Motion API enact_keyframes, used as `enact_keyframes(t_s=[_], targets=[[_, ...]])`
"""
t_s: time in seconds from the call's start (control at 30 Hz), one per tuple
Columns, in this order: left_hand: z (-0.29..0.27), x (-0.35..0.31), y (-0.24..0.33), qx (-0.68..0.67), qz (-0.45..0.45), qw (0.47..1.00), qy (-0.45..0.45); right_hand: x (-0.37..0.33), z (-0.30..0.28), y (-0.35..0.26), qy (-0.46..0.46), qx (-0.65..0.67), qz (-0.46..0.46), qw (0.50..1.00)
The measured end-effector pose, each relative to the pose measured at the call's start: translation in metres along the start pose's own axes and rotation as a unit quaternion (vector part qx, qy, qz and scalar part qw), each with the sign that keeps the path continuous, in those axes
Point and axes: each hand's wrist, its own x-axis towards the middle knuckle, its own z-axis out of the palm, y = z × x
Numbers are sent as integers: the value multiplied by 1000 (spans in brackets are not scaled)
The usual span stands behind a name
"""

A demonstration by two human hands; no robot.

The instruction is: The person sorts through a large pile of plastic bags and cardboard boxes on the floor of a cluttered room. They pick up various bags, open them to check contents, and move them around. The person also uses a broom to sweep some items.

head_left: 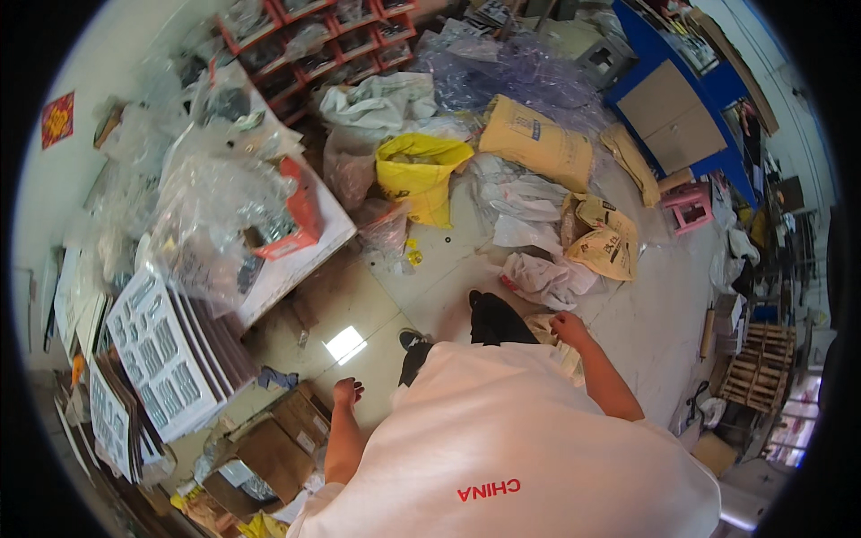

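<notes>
My left hand (347,391) hangs over the tiled floor beside my left leg. Its fingers are curled in, and nothing shows in them. On the other side, my right hand (567,327) is closed next to my right leg. A pale beige sack (569,360) lies right against that hand and partly behind my arm; whether the fingers grip it is hidden. Ahead of the right hand, a crumpled whitish bag (543,281) lies on the floor, with an opened tan paper sack (603,242) just beyond it.
A table (300,247) at left bears plastic bags and a red bin (300,213). Stacked panels (166,350) and cardboard boxes (278,453) stand nearer. Ahead are a yellow sack (421,184) and a full tan sack (536,143). A pink stool (689,208) and wooden pallet (759,363) stand right.
</notes>
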Motion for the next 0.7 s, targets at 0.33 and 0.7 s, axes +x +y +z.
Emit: enact_keyframes(t_s=[0.33, 0.7], targets=[[141, -23, 121, 68, 46, 996, 20, 105, -59, 55, -81, 34, 54, 995], [389, -54, 217, 146, 73, 987, -11, 322, -277, 130, 12, 32, 84, 996]])
